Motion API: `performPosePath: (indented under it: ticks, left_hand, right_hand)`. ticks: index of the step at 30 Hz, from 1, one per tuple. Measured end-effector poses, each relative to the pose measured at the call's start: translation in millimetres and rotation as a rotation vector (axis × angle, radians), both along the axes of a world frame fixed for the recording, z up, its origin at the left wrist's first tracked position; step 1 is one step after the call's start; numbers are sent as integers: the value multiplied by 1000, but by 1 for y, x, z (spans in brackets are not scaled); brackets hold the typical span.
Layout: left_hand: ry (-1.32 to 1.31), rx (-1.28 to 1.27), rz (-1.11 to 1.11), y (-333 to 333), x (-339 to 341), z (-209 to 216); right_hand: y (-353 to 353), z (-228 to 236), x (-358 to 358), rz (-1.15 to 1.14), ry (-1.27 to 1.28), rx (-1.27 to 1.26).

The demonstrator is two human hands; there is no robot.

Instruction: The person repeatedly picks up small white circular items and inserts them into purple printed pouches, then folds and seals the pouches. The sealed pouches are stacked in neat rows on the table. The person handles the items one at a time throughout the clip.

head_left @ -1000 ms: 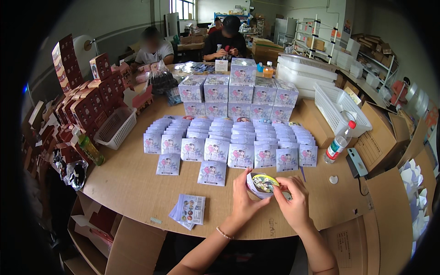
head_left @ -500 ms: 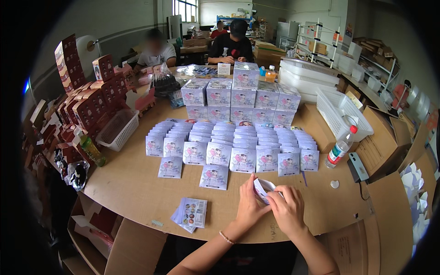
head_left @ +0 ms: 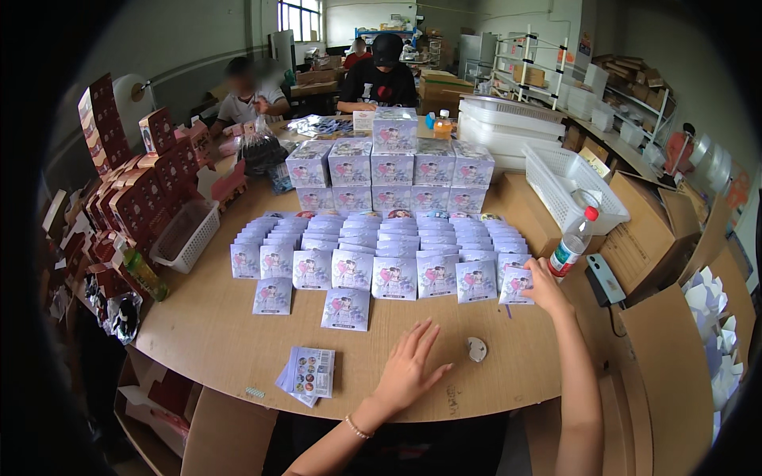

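My right hand pinches a lavender printed packet at the right end of the front row. Its fingers are on the packet's right edge. Lower down, my left hand hovers over the table, fingers spread and holding nothing. A small round silvery-white disc lies between my two arms. Many similar packets stand in overlapping rows, with a few more set in front. Left of my left hand sits a small pile of packets, back side up, showing round pictures.
Lavender boxes are stacked behind the rows. A red-capped bottle stands beside my right hand, near a phone-like device and a white basket. Dark red boxes crowd the left. Two people sit across the table.
Both hands were together on an opened packet; now they are apart. My right hand has gone up and right with a packet, and my left is empty. A disc now shows between my arms.
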State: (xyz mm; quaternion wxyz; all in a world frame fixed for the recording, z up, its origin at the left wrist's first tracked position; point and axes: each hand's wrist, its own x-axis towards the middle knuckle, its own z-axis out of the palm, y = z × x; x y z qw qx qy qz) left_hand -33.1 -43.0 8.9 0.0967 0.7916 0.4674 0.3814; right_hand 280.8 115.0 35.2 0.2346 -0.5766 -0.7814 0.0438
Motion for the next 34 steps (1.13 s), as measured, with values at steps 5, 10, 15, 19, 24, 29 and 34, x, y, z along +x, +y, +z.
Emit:
performPosePath:
  ticks: [5, 10, 15, 19, 24, 29, 34]
  left_hand:
    - [257, -34, 322, -33, -64, 1]
    - [488, -192, 630, -66, -131, -6]
    - [380, -227, 535, -71, -139, -4]
    - [113, -259, 381, -68, -150, 4]
    - [-147, -338, 309, -59, -170, 19]
    - [-329, -552, 75, -47, -170, 37]
    - [117, -483, -133, -29, -129, 49]
  right_hand:
    - [0, -11, -4, -69, -105, 63]
    - [-10, -15, -9, -27, -36, 173]
    - [-50, -26, -37, -117, 74, 224]
    - [-102, -20, -83, -142, 127, -222]
    - [-122, -36, -97, -70, 161, -291]
    - [-119, -42, -98, -71, 301, -323]
    - [-120, -53, -100, -42, 507, -342]
